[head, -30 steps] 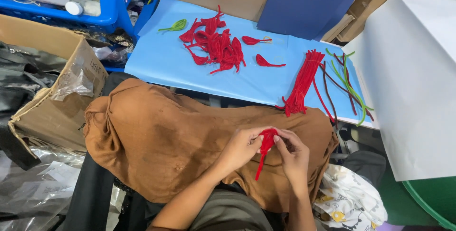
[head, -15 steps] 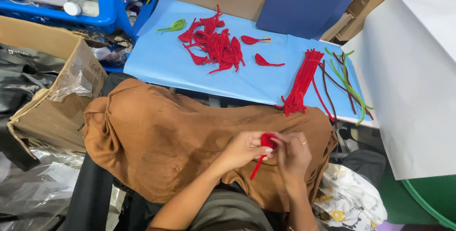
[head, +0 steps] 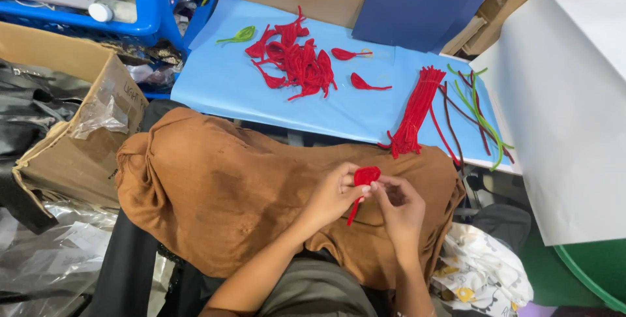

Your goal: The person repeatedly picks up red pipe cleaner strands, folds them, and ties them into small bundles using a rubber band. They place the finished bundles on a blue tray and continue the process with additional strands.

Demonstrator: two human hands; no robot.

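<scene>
Both hands, left (head: 332,193) and right (head: 401,205), now pinch the red loop (head: 365,177) closed over the brown cloth (head: 215,193), stem shorter than before

The hands (head: 368,199) hide part of the red petal (head: 363,179), perhaps its stem joint.

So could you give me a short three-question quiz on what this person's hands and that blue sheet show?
1. True or false: both hands pinch the red looped pipe-cleaner petal.
2. Which lies on the light blue paper sheet nearest the blue plastic basket: A) green looped petal, B) bundle of straight red pipe cleaners?
3. The hands work above a ____ cloth.

Key: 1 true: left hand, right hand. 2 A. 3 brown.
</scene>
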